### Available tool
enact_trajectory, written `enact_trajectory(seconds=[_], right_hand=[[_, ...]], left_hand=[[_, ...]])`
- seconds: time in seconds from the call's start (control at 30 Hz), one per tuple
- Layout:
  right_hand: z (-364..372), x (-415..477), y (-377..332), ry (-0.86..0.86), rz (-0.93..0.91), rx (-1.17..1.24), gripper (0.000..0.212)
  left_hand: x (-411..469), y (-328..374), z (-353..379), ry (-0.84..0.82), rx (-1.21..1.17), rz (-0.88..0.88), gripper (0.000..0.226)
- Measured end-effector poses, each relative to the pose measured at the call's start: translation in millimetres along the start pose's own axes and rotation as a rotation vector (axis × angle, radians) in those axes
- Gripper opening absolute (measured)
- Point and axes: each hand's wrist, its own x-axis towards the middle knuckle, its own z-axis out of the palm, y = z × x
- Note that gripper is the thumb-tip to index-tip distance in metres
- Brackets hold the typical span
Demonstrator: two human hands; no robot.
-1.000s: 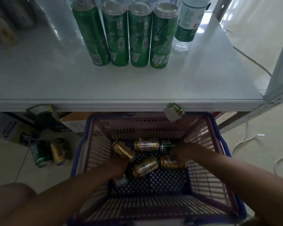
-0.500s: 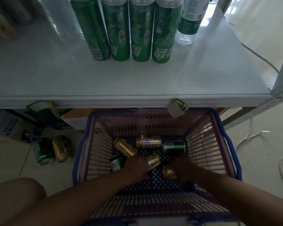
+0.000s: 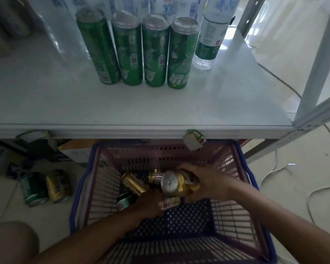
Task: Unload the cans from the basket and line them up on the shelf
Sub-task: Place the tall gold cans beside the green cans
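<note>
Cans in basket [image 3: 242, 168], both hands down inside. Right grip [image 3: 210, 182] clenched round a gold can [image 3: 179, 184], now lifted off the basket floor, lid end facing camera; half a second ago it lay flat under the hand. Left grip [image 3: 149, 204] closed on a second gold can [image 3: 169, 202], just below-left of the right grip, still low near the mesh. Left of the left grip: a loose gold can [image 3: 133, 183] and a green can [image 3: 124, 201], both lying down. Another gold can [image 3: 155, 177] sits behind the lifted one. Shelf [image 3: 141, 105] above and beyond both grips, four tall green cans [image 3: 139, 52] in a row. Pickup done for the right hand; carry to shelf likely next, beside the row.
</note>
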Motion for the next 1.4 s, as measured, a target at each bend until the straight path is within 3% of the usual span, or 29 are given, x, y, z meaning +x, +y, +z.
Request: enact_trajectory(seconds=[0.13,0.27,0.4,0.57,0.67,0.7,0.9,1.0,1.1,1.23,1.4], right_hand=[[-48,-31,-22,0.152,-0.106,0.005,0.077],[-78,-51,-27,0.272,-0.245,0.354,0.081],[-99,-56,-28,0.360,-0.280,0.573,0.062],[-113,-55,-34,0.652,-0.255,0.705,0.041],[-118,-44,-35,0.795,-0.235,0.762,0.061],[-120,-41,-36,0.845,-0.226,0.764,0.067],[-130,-24,-35,1.076,-0.214,0.783,0.056],[-131,-17,-35,1.139,-0.177,0.748,0.051],[-130,-10,-33,1.158,-0.143,0.674,0.049],[-129,-2,-26,1.120,-0.084,0.555,0.059],[-126,0,-26,1.067,-0.065,0.422,0.066]], left_hand=[[-24,11,-65,-0.112,0.020,0.083,0.079],[-70,17,-147,-0.199,-0.094,0.259,0.065],[-106,27,-204,-0.151,-0.242,0.418,0.052],[-129,30,-239,-0.066,-0.520,0.476,0.064],[-134,38,-243,0.001,-0.583,0.494,0.056],[-136,43,-244,0.039,-0.612,0.505,0.053],[-143,77,-251,0.473,-0.864,0.495,0.037],[-142,93,-253,0.749,-0.836,0.486,0.039],[-134,101,-254,0.981,-0.643,0.456,0.050],[-120,113,-253,1.131,-0.472,0.461,0.062],[-95,133,-248,1.159,-0.440,0.472,0.074]])
